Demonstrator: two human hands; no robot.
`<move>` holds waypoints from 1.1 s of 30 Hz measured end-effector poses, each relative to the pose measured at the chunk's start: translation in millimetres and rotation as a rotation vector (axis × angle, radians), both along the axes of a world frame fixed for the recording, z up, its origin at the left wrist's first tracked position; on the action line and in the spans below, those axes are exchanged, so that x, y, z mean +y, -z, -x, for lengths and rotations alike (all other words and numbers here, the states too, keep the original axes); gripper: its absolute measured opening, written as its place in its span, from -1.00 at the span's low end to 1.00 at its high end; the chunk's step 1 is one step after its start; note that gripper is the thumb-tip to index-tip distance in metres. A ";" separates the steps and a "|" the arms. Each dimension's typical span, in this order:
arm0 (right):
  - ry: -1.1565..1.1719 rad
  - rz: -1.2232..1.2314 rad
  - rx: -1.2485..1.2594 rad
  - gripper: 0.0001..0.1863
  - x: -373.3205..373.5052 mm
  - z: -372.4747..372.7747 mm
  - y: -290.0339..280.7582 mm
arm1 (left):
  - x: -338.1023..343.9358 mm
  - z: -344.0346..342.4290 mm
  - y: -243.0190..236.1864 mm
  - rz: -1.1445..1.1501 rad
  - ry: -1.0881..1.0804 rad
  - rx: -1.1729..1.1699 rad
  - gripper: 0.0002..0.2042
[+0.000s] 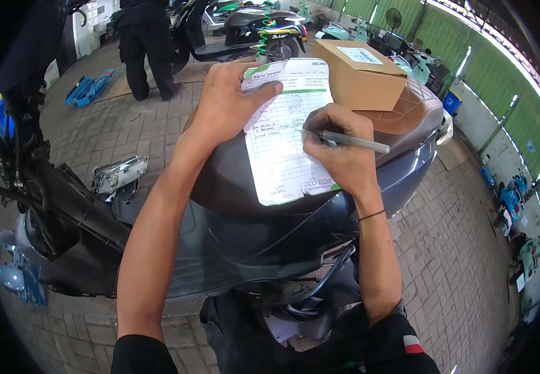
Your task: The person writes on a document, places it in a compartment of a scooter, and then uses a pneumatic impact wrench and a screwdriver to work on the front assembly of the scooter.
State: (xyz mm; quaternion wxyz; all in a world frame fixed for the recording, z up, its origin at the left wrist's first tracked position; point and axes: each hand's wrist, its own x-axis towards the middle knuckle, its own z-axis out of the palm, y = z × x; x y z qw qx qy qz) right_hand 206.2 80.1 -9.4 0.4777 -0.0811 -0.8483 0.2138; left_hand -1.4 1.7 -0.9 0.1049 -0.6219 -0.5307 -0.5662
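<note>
A white printed card [279, 163] with green bands and a ruled table lies on the dark brown scooter seat [221, 181]. Handwriting fills the upper rows of its table. My left hand [225, 106] grips the card's upper left edge, the thumb pressed on its face and the other fingers partly hidden. My right hand [343, 149] rests on the card's right side, closed around a grey pen [360, 143]. The pen's tip meets the card near its middle, mostly hidden by the fingers.
A cardboard box [369, 78] sits on the rear of the seat. The scooter's stripped front end [58, 230] is at left, near removed parts [119, 174] on the brick floor. Beyond are a standing person [144, 50], a blue toolbox [89, 86] and parked scooters [245, 34].
</note>
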 end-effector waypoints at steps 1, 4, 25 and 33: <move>-0.007 0.014 -0.005 -0.87 0.4 -0.4 0.5 | -0.1 -0.3 0.0 -0.002 0.004 -0.003 -0.73; -0.005 0.019 0.008 -0.87 2.5 -1.7 1.4 | 0.7 -1.8 -0.4 -0.016 0.034 -0.031 -0.72; 0.019 -0.010 0.011 -0.86 2.5 -0.1 2.5 | -1.1 -2.9 -1.3 -0.043 0.025 -0.019 -0.71; 0.025 -0.004 0.036 -0.86 5.5 -1.2 3.0 | 0.3 -2.1 -0.5 -0.040 0.025 -0.017 -0.71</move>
